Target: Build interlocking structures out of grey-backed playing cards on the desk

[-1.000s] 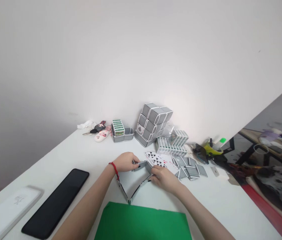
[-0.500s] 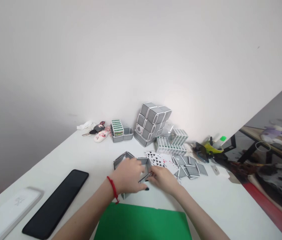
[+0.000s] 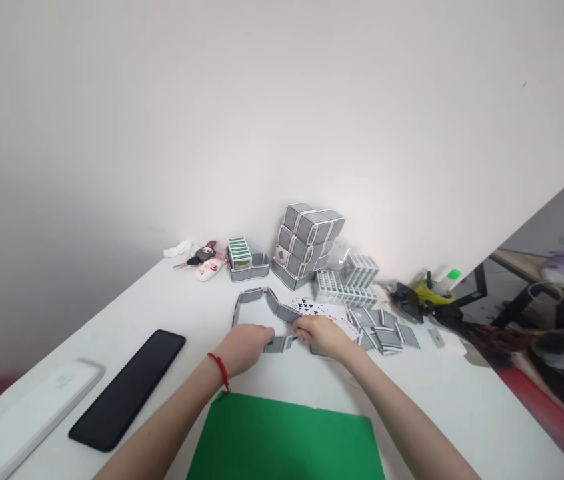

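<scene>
A ring of folded playing cards point(image 3: 287, 313), grey backs outward, stands on the white table in front of me. My left hand point(image 3: 245, 347), a red cord at its wrist, has its fingers closed on the near left part of this ring. At the near right corner, my right hand point(image 3: 323, 335) pinches the ring between thumb and fingers; its exact grip is partly hidden. Loose cards point(image 3: 307, 305) lie face up just behind my right hand, and face-down cards point(image 3: 385, 330) are scattered to its right.
Against the wall rises a stacked block of folded cards point(image 3: 307, 243). Left of it sits a card tray point(image 3: 257, 267) holding green-edged card packs point(image 3: 240, 253); more packs point(image 3: 345, 288) stand right. Keys and charms point(image 3: 207, 260), a black phone point(image 3: 127, 390), a white device point(image 3: 37, 417) and a green sheet point(image 3: 287, 437) surround my arms.
My left hand has drawn back from over the ring to its near left side, fingers now closed. The card ring looks wider and more open. My right hand stays at its right side.
</scene>
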The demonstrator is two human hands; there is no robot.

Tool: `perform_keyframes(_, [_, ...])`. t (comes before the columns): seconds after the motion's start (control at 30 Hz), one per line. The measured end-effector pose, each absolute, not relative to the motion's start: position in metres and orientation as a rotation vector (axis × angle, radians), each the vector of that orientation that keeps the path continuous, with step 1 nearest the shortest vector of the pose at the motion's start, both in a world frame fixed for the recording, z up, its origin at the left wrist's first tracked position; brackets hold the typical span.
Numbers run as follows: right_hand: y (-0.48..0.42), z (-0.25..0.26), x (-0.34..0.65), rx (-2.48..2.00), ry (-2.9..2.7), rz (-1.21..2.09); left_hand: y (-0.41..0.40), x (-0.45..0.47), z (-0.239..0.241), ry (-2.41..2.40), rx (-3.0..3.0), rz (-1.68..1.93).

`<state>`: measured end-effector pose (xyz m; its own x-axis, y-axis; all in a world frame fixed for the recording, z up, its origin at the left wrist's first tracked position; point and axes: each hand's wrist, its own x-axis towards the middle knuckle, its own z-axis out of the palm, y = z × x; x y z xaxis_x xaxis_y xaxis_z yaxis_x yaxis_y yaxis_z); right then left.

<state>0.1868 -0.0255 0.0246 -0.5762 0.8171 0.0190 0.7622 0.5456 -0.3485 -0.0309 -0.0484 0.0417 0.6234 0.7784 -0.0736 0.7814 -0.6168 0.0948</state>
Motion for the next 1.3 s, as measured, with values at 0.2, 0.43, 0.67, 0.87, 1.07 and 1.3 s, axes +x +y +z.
perform_keyframes(0.2, [-0.033,0.010,0.185,-1.328,-2.470,0.495,-0.045,-0.030,0.020,1.324,2.758,0.155])
perform_keyframes(0.43, [-0.035,0.001,0.184,-1.356,-2.356,0.559,-0.044,-0.028,0.013,1.337,2.730,0.266])
perform_keyframes(0.67, [-0.039,-0.002,0.181,-1.494,-2.318,0.526,-0.045,-0.027,0.015,1.388,2.655,0.261])
perform_keyframes(0.87, [-0.038,0.016,0.180,-1.524,-2.612,0.310,-0.043,-0.024,0.017,1.347,2.684,0.136])
perform_keyframes(1.07, [-0.029,0.014,0.177,-1.437,-2.730,0.305,-0.040,-0.024,0.016,1.318,2.732,0.150])
perform_keyframes(1.3, [-0.031,0.014,0.175,-1.265,-2.765,0.451,-0.034,-0.024,0.018,1.256,2.758,0.240])
